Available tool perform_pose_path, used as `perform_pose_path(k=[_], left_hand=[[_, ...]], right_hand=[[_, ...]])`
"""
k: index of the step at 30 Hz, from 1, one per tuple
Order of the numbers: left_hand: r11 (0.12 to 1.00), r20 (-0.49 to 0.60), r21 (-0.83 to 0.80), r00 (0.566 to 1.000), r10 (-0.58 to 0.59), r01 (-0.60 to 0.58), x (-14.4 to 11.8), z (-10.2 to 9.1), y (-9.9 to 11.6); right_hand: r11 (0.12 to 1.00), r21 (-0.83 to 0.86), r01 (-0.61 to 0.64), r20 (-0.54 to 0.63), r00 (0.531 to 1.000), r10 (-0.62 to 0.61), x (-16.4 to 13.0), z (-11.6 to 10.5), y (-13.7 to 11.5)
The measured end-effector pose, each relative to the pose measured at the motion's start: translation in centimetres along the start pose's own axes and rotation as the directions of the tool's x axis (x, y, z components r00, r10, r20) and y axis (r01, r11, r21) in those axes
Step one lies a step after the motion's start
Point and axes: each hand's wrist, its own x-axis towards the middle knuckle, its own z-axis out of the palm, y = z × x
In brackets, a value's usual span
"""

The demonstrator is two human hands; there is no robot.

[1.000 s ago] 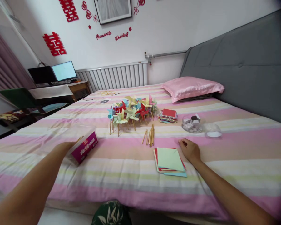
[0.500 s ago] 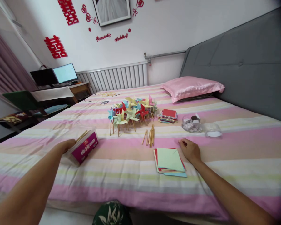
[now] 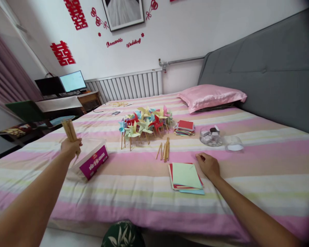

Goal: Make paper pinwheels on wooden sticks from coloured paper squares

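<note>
My left hand (image 3: 71, 148) is closed around a bundle of thin wooden sticks (image 3: 70, 130), held upright just above the back edge of a clear plastic box with a purple label (image 3: 94, 162). My right hand (image 3: 209, 166) rests on the striped bedspread, its fingers curled in, with nothing visible in them. Beside it lies a stack of square paper sheets (image 3: 187, 175), pale green on top, with red and blue edges showing. Several loose wooden sticks (image 3: 166, 151) lie farther back. Paper pinwheels on sticks (image 3: 145, 125) stand in a cluster beyond them.
A second paper stack, red on top (image 3: 185, 125), lies right of the pinwheels. A round clear container of small pieces (image 3: 210, 137) and a clear lid-like piece (image 3: 233, 144) sit farther right. Behind are a pink pillow (image 3: 213, 96) and grey headboard (image 3: 267, 68).
My left hand has risen out of the plastic box, bringing the bundle of wooden sticks up with it. My right hand stays where it was.
</note>
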Motion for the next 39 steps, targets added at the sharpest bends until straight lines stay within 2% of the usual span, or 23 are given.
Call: perform_pose_path(k=[2, 4, 8, 11, 13, 15, 17, 19, 22, 26, 29, 33, 36, 38, 39], left_hand=[[0.994, -0.031, -0.053, 0.995, -0.094, 0.092, -0.1, 0.2, 0.3], [0.983, -0.083, -0.13, 0.987, -0.139, 0.128, 0.1, 0.4, 0.7], [0.96, -0.22, -0.273, 0.967, -0.126, 0.063, 0.6, 0.7, 2.5], [0.945, -0.264, -0.326, 0.962, -0.067, -0.024, 0.2, 1.0, 4.8], [0.934, -0.229, -0.349, 0.973, -0.005, -0.077, -0.8, 1.4, 6.5], [0.918, -0.144, -0.376, 0.986, 0.079, -0.129, -2.4, 2.1, 7.8], [0.898, -0.03, -0.413, 0.988, 0.153, -0.151, -4.3, 3.2, 8.7], [0.877, 0.026, -0.449, 0.978, 0.207, -0.174, -6.0, 4.4, 9.0], [0.845, 0.018, -0.495, 0.97, 0.242, -0.201, -7.4, 5.9, 9.0], [0.749, -0.085, -0.611, 0.963, 0.258, -0.254, -7.7, 6.4, 10.3], [0.696, -0.071, -0.673, 0.958, 0.276, -0.251, -8.0, 5.8, 12.9], [0.576, 0.02, -0.799, 0.951, 0.31, -0.171, -9.3, 5.4, 16.7], [0.535, 0.059, -0.837, 0.954, 0.293, -0.112, -10.6, 6.0, 17.9], [0.579, 0.087, -0.811, 0.959, 0.27, -0.09, -11.7, 6.9, 17.4], [0.645, 0.117, -0.761, 0.962, 0.246, -0.072, -12.4, 7.3, 16.9]], right_hand=[[1.0, 0.0, 0.006, -0.001, 1.0, -0.006, 0.0, 0.0, 0.0], [1.0, -0.001, 0.011, -0.003, 1.0, -0.011, 0.0, -0.1, -0.1], [1.0, -0.001, 0.01, -0.007, 1.0, -0.01, 0.0, -0.1, -0.1], [1.0, 0.003, 0.009, -0.008, 1.0, -0.009, 0.0, -0.2, -0.2], [1.0, 0.004, 0.009, -0.009, 1.0, -0.009, 0.0, -0.2, -0.2], [1.0, 0.005, 0.01, -0.009, 1.0, -0.009, 0.0, -0.2, -0.2], [1.0, 0.006, 0.008, -0.009, 1.0, -0.008, 0.0, -0.2, -0.2], [1.0, 0.006, 0.007, -0.011, 1.0, -0.006, 0.0, -0.2, -0.2], [1.0, 0.007, 0.011, -0.01, 1.0, -0.011, 0.0, -0.2, -0.2], [1.0, 0.008, 0.009, -0.008, 1.0, -0.009, -0.1, -0.3, -0.2], [1.0, 0.006, 0.008, -0.008, 1.0, -0.008, -0.1, -0.2, -0.1], [1.0, 0.001, 0.005, -0.012, 1.0, -0.005, -0.1, -0.1, 0.0], [1.0, -0.004, 0.006, -0.012, 1.0, -0.006, 0.0, -0.1, 0.0], [1.0, -0.008, 0.008, -0.016, 1.0, -0.008, 0.0, -0.1, 0.0], [1.0, -0.01, 0.009, -0.019, 1.0, -0.009, -0.1, -0.2, 0.0]])
